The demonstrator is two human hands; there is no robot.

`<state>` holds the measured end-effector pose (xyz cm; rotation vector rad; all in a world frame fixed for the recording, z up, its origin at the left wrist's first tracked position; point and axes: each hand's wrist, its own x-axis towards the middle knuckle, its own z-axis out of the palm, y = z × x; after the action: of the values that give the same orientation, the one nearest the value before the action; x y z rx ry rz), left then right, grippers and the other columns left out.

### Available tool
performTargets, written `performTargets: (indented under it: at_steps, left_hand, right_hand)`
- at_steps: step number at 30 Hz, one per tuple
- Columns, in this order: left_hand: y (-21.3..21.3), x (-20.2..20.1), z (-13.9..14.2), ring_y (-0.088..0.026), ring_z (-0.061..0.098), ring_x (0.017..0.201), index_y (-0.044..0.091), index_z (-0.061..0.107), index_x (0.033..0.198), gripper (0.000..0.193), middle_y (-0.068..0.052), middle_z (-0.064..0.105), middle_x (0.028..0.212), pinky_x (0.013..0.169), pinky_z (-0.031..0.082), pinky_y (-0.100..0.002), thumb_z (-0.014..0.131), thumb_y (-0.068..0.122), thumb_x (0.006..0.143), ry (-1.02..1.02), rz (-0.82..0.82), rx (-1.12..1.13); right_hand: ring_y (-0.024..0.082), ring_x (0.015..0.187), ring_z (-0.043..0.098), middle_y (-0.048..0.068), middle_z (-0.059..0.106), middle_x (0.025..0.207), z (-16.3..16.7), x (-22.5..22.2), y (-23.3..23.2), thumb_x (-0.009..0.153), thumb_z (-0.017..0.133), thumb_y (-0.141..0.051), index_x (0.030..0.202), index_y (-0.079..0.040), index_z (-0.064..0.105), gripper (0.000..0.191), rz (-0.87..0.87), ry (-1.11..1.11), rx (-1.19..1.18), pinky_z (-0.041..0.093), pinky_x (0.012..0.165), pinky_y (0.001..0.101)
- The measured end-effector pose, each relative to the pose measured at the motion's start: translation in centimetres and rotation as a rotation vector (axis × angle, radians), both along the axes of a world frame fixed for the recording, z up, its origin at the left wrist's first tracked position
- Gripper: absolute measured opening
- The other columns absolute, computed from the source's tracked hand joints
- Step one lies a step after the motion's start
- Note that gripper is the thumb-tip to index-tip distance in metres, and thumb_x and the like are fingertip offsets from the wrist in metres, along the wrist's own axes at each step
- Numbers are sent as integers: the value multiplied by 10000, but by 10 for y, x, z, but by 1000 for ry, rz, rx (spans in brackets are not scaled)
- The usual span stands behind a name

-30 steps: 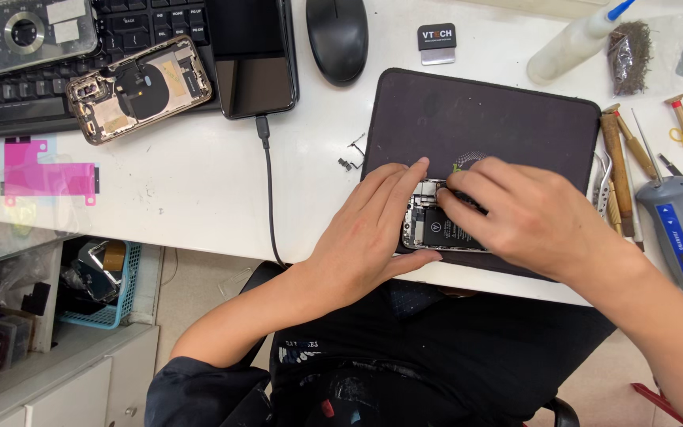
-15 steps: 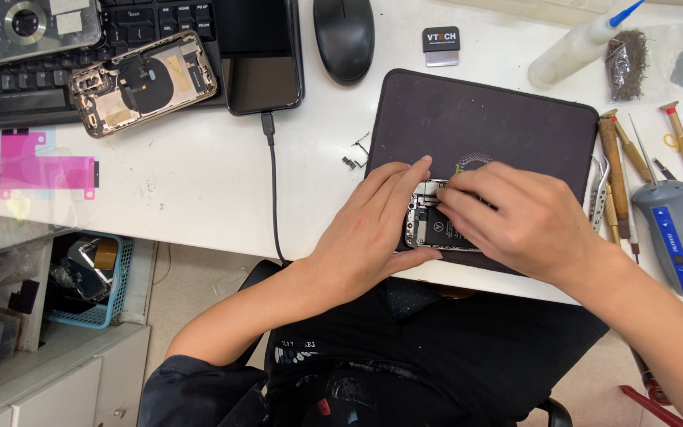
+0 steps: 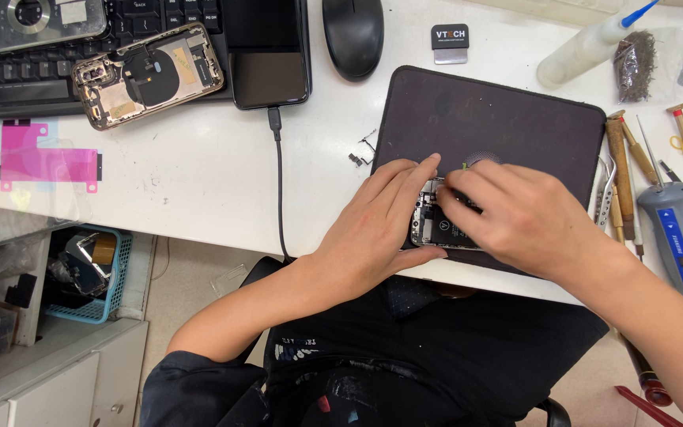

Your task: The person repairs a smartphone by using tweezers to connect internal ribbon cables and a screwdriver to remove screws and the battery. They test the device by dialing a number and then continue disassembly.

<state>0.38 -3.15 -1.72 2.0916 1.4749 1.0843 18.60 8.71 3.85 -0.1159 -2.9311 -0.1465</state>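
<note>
Hands unmoved: left hand (image 3: 373, 229), right hand (image 3: 515, 217) on opened phone (image 3: 435, 225), upright.

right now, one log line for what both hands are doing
left hand: steadies opened phone | right hand: fingertips on phone's upper edge | surface: dark mat | nearby: screwdrivers right of mat
</note>
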Motion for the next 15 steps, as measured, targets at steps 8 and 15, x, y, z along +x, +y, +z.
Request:
performTargets:
  at_steps: [8,15]
  left_hand:
    - [0,0,0,-385,507,1317,-113,316,1516,1025,-247,557,1334,1129,449,-450,895,278,766,-5,-1,-9]
    - [1,0,-1,-386,502,1328,-113,304,1519,1023,-255,553,1350,1131,450,-450,898,277,782,-22,1,9]
  right_hand:
    - [207,851,690,109,700,954,-2,-2,-9,698,684,-97,919,34,739,263,88,-78,292,585,765,296]
    - [200,811,657,38,690,926,-8,-3,-10,802,838,-87,922,-39,766,148,-227,201,-249,547,643,329]
